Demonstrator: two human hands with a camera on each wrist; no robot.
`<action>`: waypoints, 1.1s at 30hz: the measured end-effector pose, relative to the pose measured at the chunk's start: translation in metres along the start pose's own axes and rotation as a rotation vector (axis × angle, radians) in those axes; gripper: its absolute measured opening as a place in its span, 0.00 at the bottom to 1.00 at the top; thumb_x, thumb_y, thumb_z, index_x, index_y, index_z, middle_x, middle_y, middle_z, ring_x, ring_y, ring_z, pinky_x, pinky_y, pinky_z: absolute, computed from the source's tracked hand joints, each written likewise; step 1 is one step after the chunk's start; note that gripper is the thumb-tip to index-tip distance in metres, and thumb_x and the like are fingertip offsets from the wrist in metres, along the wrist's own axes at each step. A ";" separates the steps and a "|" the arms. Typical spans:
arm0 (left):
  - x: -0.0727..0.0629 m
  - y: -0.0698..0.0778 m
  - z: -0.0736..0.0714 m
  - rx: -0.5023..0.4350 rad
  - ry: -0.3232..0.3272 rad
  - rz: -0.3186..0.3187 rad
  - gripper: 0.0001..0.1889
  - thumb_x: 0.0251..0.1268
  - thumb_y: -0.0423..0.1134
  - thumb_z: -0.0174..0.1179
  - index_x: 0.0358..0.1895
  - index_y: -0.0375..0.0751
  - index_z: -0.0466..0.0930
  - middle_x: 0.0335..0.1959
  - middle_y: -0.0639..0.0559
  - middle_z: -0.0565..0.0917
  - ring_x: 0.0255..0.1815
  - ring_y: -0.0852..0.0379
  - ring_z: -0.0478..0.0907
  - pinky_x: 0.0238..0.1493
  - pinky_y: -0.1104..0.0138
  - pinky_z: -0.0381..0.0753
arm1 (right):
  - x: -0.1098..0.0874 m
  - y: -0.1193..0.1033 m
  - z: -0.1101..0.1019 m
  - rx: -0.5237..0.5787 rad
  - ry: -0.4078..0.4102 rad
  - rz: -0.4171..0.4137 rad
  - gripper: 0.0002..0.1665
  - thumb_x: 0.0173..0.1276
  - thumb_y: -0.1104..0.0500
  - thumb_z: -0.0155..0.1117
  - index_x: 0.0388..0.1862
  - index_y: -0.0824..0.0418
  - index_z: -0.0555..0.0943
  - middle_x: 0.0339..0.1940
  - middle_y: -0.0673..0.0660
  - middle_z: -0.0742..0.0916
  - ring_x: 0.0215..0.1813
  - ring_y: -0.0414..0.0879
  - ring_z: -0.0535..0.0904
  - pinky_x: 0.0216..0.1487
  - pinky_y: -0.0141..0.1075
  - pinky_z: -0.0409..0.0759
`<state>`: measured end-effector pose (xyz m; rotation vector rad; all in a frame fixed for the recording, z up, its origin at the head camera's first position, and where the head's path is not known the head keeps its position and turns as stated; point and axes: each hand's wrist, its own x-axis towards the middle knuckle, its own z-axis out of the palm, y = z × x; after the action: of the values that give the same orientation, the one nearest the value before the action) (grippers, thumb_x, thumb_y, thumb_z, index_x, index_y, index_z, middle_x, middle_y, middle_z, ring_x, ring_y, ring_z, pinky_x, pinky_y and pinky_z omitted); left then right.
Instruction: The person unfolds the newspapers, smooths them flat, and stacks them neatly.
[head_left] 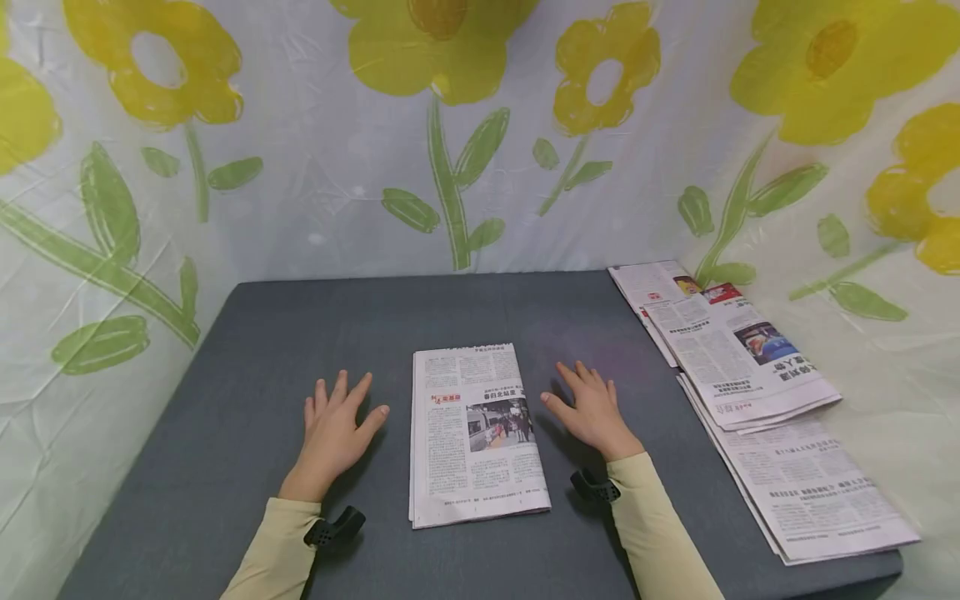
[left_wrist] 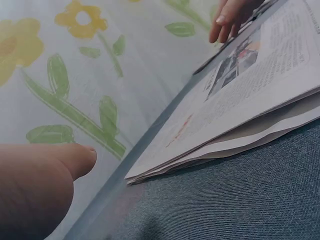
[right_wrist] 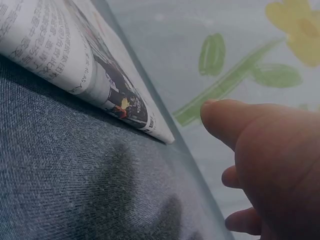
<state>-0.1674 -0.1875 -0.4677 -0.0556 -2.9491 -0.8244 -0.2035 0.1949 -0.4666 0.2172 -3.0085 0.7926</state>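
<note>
A folded newspaper (head_left: 450, 433) lies flat on the dark grey table, with a photo of a train platform on its right half. To its left, my left hand (head_left: 337, 433) hovers with fingers spread and holds nothing. On the other side, my right hand (head_left: 588, 408) is likewise held over the table, fingers extended, apart from the paper. The left wrist view shows the newspaper's layered open edges (left_wrist: 240, 137) beside my left thumb (left_wrist: 80, 160). In the right wrist view, its rounded fold (right_wrist: 92, 82) faces my right thumb (right_wrist: 225, 117).
Several more folded newspapers (head_left: 735, 358) overlap along the table's right edge, the nearest one (head_left: 817, 492) reaching the front right corner. A flower-printed curtain (head_left: 315, 192) surrounds the table (head_left: 330, 325) at the back and sides. Each wrist carries a black camera band (head_left: 333, 527).
</note>
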 end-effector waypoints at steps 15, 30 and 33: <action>-0.008 0.004 0.005 0.040 -0.040 0.051 0.35 0.73 0.50 0.59 0.77 0.37 0.64 0.80 0.23 0.53 0.80 0.18 0.41 0.74 0.26 0.41 | -0.001 -0.045 0.002 -0.022 -0.042 -0.180 0.43 0.71 0.42 0.64 0.79 0.60 0.66 0.80 0.75 0.63 0.80 0.77 0.54 0.76 0.74 0.48; -0.028 0.020 0.028 0.080 -0.171 0.142 0.33 0.72 0.50 0.61 0.75 0.40 0.69 0.78 0.24 0.58 0.79 0.17 0.45 0.71 0.23 0.49 | -0.032 -0.116 0.045 -0.141 -0.298 -0.429 0.45 0.71 0.33 0.61 0.81 0.50 0.64 0.83 0.66 0.61 0.82 0.70 0.57 0.76 0.68 0.60; -0.028 0.020 0.031 0.083 -0.173 0.145 0.31 0.74 0.48 0.60 0.75 0.41 0.69 0.78 0.24 0.59 0.79 0.17 0.46 0.70 0.23 0.48 | -0.034 -0.117 0.052 -0.170 -0.318 -0.430 0.46 0.70 0.31 0.61 0.81 0.49 0.64 0.84 0.64 0.61 0.82 0.68 0.57 0.76 0.68 0.60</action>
<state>-0.1401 -0.1543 -0.4864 -0.3481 -3.0892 -0.7111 -0.1525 0.0727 -0.4567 1.0289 -3.0995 0.4975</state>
